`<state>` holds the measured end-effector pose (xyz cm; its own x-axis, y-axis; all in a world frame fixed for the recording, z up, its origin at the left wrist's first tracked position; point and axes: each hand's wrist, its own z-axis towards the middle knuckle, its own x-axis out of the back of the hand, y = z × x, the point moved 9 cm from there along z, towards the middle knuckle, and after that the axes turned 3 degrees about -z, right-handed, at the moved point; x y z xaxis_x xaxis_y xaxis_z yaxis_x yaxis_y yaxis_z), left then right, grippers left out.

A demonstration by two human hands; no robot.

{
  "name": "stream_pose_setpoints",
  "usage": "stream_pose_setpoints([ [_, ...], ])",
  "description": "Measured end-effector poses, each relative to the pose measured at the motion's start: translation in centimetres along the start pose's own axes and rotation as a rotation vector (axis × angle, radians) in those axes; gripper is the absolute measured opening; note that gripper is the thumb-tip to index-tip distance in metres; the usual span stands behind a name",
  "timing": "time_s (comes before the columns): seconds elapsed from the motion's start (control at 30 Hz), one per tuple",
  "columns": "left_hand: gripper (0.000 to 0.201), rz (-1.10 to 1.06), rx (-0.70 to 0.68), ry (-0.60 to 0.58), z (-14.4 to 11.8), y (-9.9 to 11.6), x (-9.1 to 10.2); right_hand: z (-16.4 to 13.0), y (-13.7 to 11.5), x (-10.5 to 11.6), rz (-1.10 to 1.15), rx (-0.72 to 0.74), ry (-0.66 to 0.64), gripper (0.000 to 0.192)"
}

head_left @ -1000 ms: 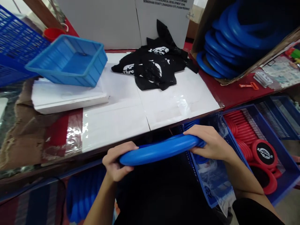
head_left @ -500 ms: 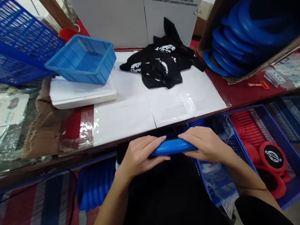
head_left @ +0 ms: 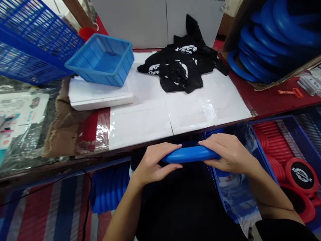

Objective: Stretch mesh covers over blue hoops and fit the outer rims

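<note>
Two hands: left hand [head_left: 154, 164] and right hand [head_left: 227, 154] each closed around one end of a blue ring [head_left: 190, 154].
Ring: lower centre of frame, just below the counter [head_left: 140, 124] edge.
Counter: black cloth [head_left: 183, 67] upper centre; light-blue basket [head_left: 101, 60] upper left.

— Legible text?
— White letters "Thro…" on black cloth [head_left: 182, 68], partly folded under. White logo on black centre of red disc [head_left: 301, 175], wording too small to read.
— Elsewhere?
— Print on card [head_left: 23, 113] at left, illegible.
</note>
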<state>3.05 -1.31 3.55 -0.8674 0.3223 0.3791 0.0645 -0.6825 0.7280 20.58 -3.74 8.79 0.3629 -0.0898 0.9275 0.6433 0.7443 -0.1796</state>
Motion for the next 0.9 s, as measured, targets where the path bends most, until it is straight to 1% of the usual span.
stream_pose_setpoints([
  [0.1, 0.049, -0.039, 0.029, -0.013, -0.3, -0.4, 0.4, 0.0, 0.2, 0.0, 0.018, 0.007, 0.005, 0.027],
  [0.17, 0.049, -0.056, 0.051, -0.013, -0.6, -0.8, 0.7, -0.3, 0.9, -0.1, 0.054, 0.005, 0.022, 0.029],
  [0.3, 0.04, -0.008, 0.098, 0.061, -1.1, -1.3, 0.7, -1.1, 2.8, -0.6, 0.133, 0.033, 0.072, 0.04],
  [0.43, 0.036, 0.009, 0.086, 0.137, -1.0, 0.0, 0.3, -1.3, 3.8, -0.8, 0.14, 0.045, 0.087, 0.043],
  [0.5, 0.035, -0.002, 0.092, 0.159, -0.8, 0.6, 0.3, -1.1, 3.5, -0.3, 0.147, 0.05, 0.084, 0.043],
  [0.57, 0.034, -0.031, 0.125, 0.188, -0.8, 0.4, 0.5, -0.9, 3.2, 0.6, 0.147, 0.032, 0.087, 0.044],
  [0.6, 0.034, -0.058, 0.146, 0.209, -1.0, -0.1, 0.6, -0.8, 3.2, 1.2, 0.144, 0.005, 0.091, 0.046],
  [0.67, 0.037, -0.151, 0.184, 0.265, -1.7, -1.9, 1.0, -1.2, 4.0, 2.4, 0.151, -0.098, 0.109, 0.054],
  [0.73, 0.044, -0.285, 0.204, 0.35, -3.1, -4.4, 1.6, -2.2, 5.7, 3.1, 0.209, -0.233, 0.121, 0.061],
  [0.77, 0.049, -0.358, 0.203, 0.409, -3.9, -5.8, 2.0, -2.9, 6.7, 3.2, 0.25, -0.29, 0.12, 0.061],
  [0.83, 0.054, -0.481, 0.199, 0.469, -5.4, -8.3, 2.7, -4.2, 8.2, 3.3, 0.316, -0.348, 0.142, 0.053],
  [0.87, 0.054, -0.526, 0.219, 0.462, -5.9, -9.4, 2.9, -4.6, 8.6, 3.4, 0.336, -0.346, 0.167, 0.047],
  [0.9, 0.053, -0.547, 0.249, 0.43, -6.1, -10.0, 3.0, -4.9, 8.7, 3.5, 0.343, -0.333, 0.201, 0.04],
])
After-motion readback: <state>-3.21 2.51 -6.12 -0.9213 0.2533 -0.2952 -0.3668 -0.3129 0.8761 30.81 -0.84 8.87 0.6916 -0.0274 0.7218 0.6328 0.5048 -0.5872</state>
